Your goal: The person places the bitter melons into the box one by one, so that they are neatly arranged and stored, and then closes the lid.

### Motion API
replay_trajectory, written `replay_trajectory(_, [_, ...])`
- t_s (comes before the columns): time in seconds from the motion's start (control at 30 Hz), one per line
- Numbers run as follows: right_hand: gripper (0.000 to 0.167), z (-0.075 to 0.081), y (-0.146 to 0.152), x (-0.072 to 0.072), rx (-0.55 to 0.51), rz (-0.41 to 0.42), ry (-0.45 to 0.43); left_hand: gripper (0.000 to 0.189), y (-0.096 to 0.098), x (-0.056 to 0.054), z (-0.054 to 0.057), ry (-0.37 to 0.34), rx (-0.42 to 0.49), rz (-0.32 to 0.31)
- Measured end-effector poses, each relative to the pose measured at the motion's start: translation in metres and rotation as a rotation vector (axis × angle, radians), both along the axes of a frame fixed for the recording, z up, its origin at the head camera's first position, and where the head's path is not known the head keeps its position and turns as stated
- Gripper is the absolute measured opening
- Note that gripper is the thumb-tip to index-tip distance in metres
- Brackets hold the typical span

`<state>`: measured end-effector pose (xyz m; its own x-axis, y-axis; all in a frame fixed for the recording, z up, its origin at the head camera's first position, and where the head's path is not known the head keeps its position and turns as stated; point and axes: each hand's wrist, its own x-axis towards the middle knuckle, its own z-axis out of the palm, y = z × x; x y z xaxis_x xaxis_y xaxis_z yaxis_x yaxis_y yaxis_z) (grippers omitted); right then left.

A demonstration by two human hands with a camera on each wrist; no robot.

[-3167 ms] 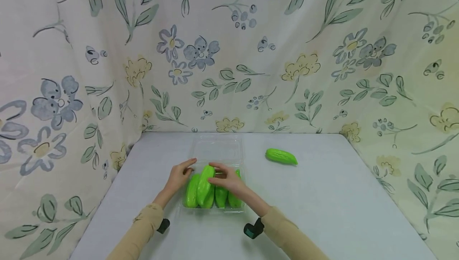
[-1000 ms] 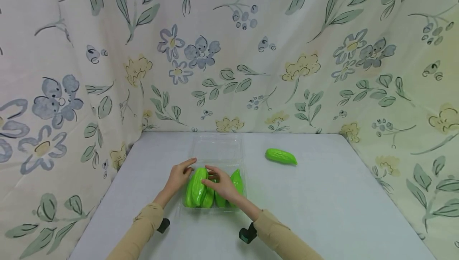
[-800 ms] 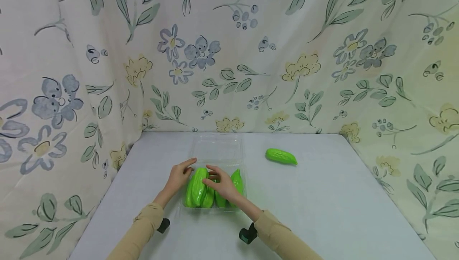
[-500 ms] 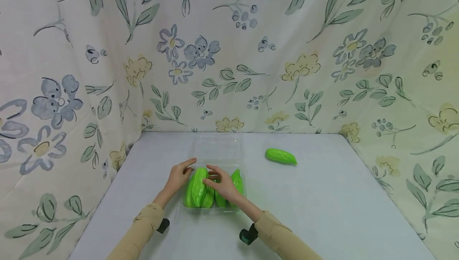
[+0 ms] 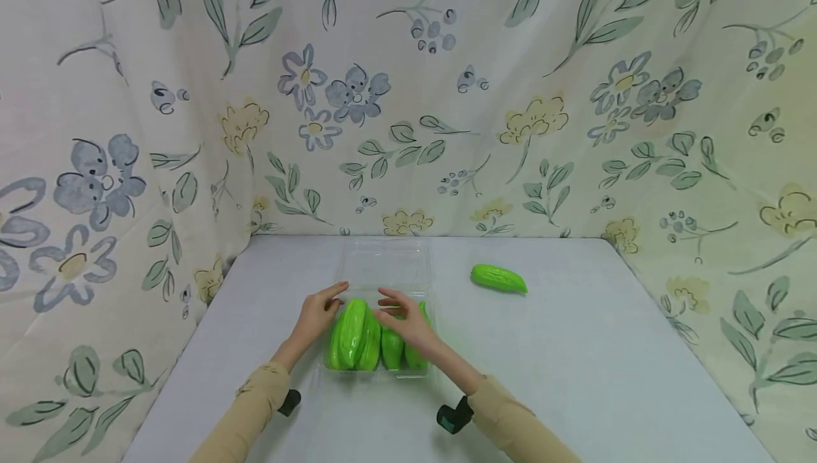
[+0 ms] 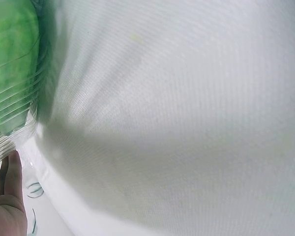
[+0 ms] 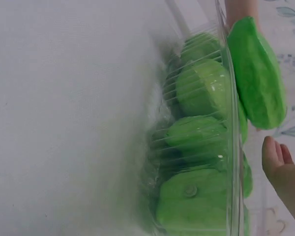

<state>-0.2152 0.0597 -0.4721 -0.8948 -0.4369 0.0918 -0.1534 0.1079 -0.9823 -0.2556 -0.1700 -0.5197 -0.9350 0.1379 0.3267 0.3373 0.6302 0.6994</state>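
Observation:
Several bright green bitter gourds lie in a clear plastic box (image 5: pixel 411 376) whose lid stands folded back. One bitter gourd (image 5: pixel 352 332) rests on top of the others at the left; the right wrist view shows this upper bitter gourd (image 7: pixel 258 78) rising above the rim. My right hand (image 5: pixel 408 318) hovers over the box just right of it, fingers and thumb spread and holding nothing. In the right wrist view the fingertips (image 7: pixel 269 143) are apart from the gourd. My left hand (image 5: pixel 317 313) holds the box's back left corner, with a fingertip (image 6: pixel 14 158) at the ridged wall.
Another bitter gourd (image 5: pixel 499 278) lies on the white table (image 5: pixel 542 371), to the right of the raised lid (image 5: pixel 386 264). A flower-patterned curtain (image 5: pixel 408 94) hangs behind the table and along both sides.
The right hand earlier held the upper gourd, shifted it left onto the others, and let it go. Since then it has moved right, away from it. The left hand has stayed in place.

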Motion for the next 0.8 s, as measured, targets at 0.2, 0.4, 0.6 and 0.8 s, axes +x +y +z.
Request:
replay_trajectory(0.2, [0.052, -0.006, 0.010, -0.003, -0.022, 0.019, -0.067, 0.039, 0.000, 0.000, 0.001, 0.012, -0.007, 0.008])
replay_trajectory(0.4, [0.054, -0.003, 0.023, -0.001, -0.032, 0.045, -0.086, 0.039, 0.000, 0.000, -0.001, 0.036, -0.010, -0.001])
replay_trajectory(0.6, [0.053, 0.003, 0.038, 0.001, -0.032, 0.103, -0.084, 0.039, 0.000, 0.001, 0.000, 0.005, -0.003, -0.003])
replay_trajectory(0.8, [0.054, 0.009, 0.054, 0.004, -0.006, 0.152, -0.073, 0.039, -0.001, -0.001, -0.001, 0.009, -0.012, -0.007])
